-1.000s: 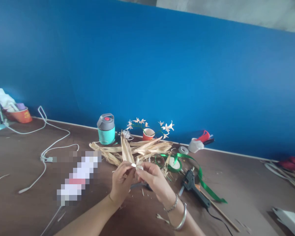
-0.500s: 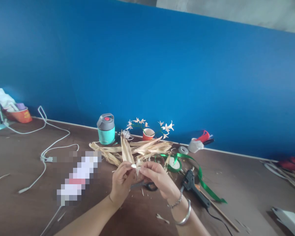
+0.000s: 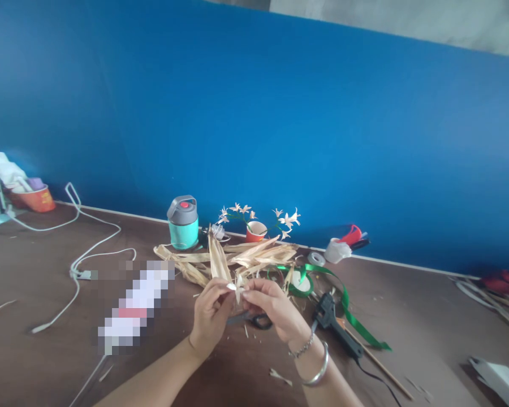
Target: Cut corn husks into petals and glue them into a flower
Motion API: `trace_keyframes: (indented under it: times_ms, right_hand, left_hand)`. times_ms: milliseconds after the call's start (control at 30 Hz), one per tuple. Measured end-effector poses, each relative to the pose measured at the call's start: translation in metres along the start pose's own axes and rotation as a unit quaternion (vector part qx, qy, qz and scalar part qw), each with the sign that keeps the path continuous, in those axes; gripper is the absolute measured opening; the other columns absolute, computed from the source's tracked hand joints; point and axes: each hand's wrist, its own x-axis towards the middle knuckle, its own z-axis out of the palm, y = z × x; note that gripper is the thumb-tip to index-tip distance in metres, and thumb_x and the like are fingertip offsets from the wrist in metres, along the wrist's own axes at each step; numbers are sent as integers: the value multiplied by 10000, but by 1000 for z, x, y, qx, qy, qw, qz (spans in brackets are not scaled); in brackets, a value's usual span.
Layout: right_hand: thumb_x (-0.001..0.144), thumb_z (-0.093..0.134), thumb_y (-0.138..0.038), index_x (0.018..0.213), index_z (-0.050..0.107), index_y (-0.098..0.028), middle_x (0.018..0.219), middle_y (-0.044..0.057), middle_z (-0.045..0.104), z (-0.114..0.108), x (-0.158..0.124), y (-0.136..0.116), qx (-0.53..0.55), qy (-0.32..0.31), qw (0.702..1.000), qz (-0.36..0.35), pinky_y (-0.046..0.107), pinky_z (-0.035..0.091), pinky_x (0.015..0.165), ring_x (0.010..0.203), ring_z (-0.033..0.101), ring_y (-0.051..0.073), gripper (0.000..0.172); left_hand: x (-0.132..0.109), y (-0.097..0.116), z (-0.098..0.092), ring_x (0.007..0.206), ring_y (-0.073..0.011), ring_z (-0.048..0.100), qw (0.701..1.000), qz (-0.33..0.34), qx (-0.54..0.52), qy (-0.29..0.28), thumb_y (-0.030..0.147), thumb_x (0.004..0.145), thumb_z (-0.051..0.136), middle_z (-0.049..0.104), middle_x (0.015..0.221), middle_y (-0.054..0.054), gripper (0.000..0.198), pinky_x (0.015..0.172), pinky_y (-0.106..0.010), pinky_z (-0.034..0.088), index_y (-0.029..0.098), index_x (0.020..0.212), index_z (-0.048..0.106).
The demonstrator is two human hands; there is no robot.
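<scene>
My left hand (image 3: 210, 319) and my right hand (image 3: 274, 308) meet over the brown table (image 3: 46, 350), fingertips pinched together on a small pale husk flower (image 3: 236, 286). The flower's little petals stick up between the two thumbs. Black-handled scissors (image 3: 254, 320) lie on the table just under my right hand. A pile of dried corn husks (image 3: 237, 257) lies right behind the hands. My right wrist wears a silver bangle and a bead bracelet.
A teal flask (image 3: 182, 223) and an orange cup of finished husk flowers (image 3: 255, 226) stand by the blue wall. Green ribbon (image 3: 348, 308), a black glue gun (image 3: 333, 322) and a thin stick lie to the right. White cables (image 3: 78, 260) trail at left.
My right hand has shifted slightly right and turned at the wrist, uncovering the scissors beneath it. Both hands keep their pinch on the small flower.
</scene>
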Motion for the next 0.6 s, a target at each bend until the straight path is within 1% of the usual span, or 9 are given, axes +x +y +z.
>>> trace_keyframes:
  times_ms: [233, 367, 600]
  right_hand:
    - [694, 638, -309, 652, 576, -147, 539, -26, 514, 0, 0, 0, -8, 4, 1000, -2, 204, 310, 527, 530, 433, 83, 178]
    - [686, 645, -315, 649, 576, -149, 538, -28, 513, 0, 0, 0, -4, 6, 1000, 4, 208, 325, 538, 530, 437, 84, 184]
    - [679, 649, -327, 645, 574, -150, 538, -28, 514, 0, 0, -1, -4, 3, 1000, 5, 207, 309, 528, 522, 430, 83, 196]
  left_hand:
    - [1, 1, 0, 680, -134, 589, 1000, 24, 7, 5, 156, 803, 532, 590, 770, -33, 110, 523, -192, 460, 181, 728, 608]
    - [1, 0, 0, 684, -132, 592, 1000, 26, 12, 6, 142, 800, 534, 588, 777, -33, 112, 528, -190, 461, 180, 721, 602]
    - [1, -1, 0, 674, -128, 588, 999, 33, 15, 8, 141, 804, 530, 589, 775, -32, 117, 526, -187, 456, 180, 716, 596]
